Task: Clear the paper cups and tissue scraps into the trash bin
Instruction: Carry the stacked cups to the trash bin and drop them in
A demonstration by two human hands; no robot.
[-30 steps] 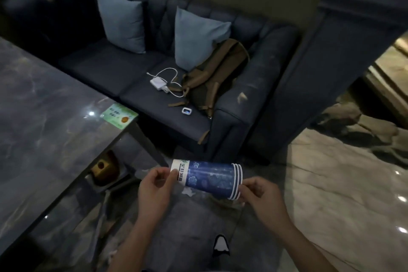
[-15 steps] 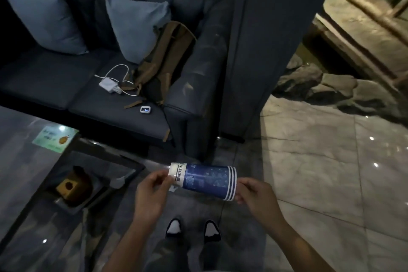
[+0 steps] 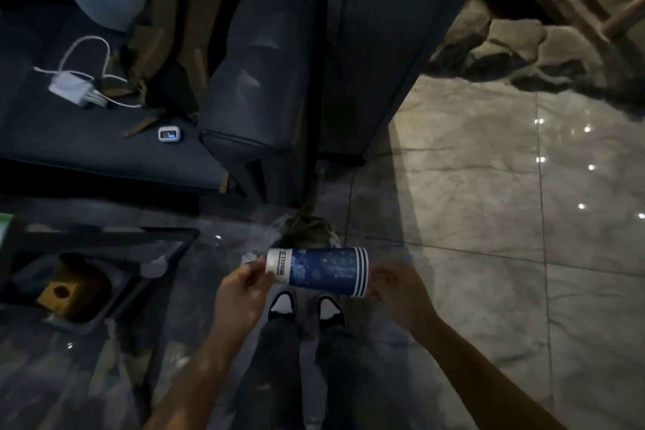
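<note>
A stack of blue paper cups (image 3: pixel 319 270) with white rims lies sideways between my two hands, over my feet. My left hand (image 3: pixel 242 293) pinches its white bottom end. My right hand (image 3: pixel 396 286) holds the rim end. A trash bin lined with a clear bag (image 3: pixel 307 230) stands on the floor just beyond the cups, by the sofa's corner, partly hidden by them. Small white tissue scraps (image 3: pixel 248 258) lie on the floor beside my left hand.
A dark sofa (image 3: pixel 241 87) with a brown backpack (image 3: pixel 181 10), a white charger (image 3: pixel 71 89) and a small device (image 3: pixel 169 134) fills the upper left. A dark pillar (image 3: pixel 384 45) stands right of it. A tray with a yellow block (image 3: pixel 61 293) sits lower left. Pale tiled floor (image 3: pixel 488 220) spreads right.
My view has swung right and downward, so the sofa slid up and left and my feet and the bin came into view. Both hands keep the same hold on the cup stack.
</note>
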